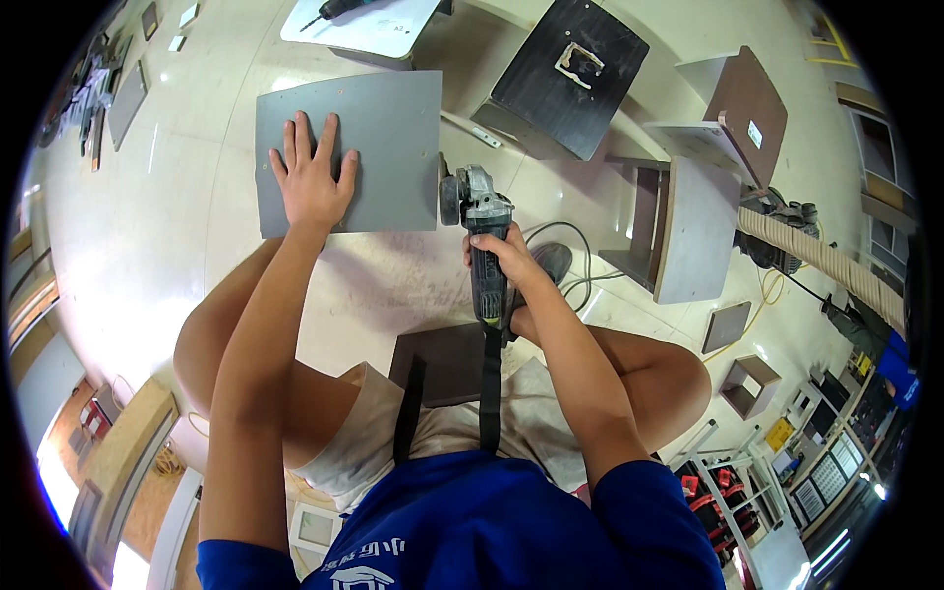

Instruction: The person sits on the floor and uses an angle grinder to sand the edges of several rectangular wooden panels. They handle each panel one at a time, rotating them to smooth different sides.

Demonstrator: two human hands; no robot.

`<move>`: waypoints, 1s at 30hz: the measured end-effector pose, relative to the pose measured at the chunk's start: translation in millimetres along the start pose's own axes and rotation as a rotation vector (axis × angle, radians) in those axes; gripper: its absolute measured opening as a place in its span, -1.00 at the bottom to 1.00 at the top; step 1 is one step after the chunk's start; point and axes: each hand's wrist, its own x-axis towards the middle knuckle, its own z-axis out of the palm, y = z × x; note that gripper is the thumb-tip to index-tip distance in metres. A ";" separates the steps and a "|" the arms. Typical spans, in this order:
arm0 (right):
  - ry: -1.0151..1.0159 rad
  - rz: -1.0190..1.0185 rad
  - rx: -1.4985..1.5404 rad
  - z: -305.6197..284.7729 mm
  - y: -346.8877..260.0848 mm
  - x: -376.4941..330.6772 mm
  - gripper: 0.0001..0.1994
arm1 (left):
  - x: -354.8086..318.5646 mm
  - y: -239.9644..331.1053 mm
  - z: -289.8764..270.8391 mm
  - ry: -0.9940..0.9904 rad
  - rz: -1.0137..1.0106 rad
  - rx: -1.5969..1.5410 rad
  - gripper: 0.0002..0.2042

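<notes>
My left hand [318, 184] lies flat with fingers spread on a grey board [393, 128], whose face is dotted with small screw spots. In my right hand [505, 252] is an angle grinder [486, 211], gripped around its dark body. The grinder's head points away from me, and its disc [449, 200] is beside the board's right edge. Whether the disc touches that edge I cannot tell. A black cord [582, 258] loops on the floor to the right of the grinder.
Ahead stands a black-topped box [570, 74] with a rough cutout. A white-topped stool [393, 25] carries a drill [339, 10]. To the right are a grey cabinet [696, 231], a brown panel piece [755, 118] and a ribbed hose [826, 258]. A small open box [751, 386] sits farther right.
</notes>
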 end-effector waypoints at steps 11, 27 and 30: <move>0.007 0.011 -0.038 -3.9 -41.0 37.6 -0.71 | -0.1 1.5 -4.5 -0.033 -0.015 0.017 -0.41; 0.035 -0.054 -0.104 -6.3 -80.8 85.7 -0.70 | -0.2 0.2 -3.0 -0.018 0.004 0.012 -0.40; 0.038 -0.045 -0.078 -5.4 -92.8 90.2 -0.68 | 0.3 0.6 -3.2 -0.022 0.003 0.000 -0.40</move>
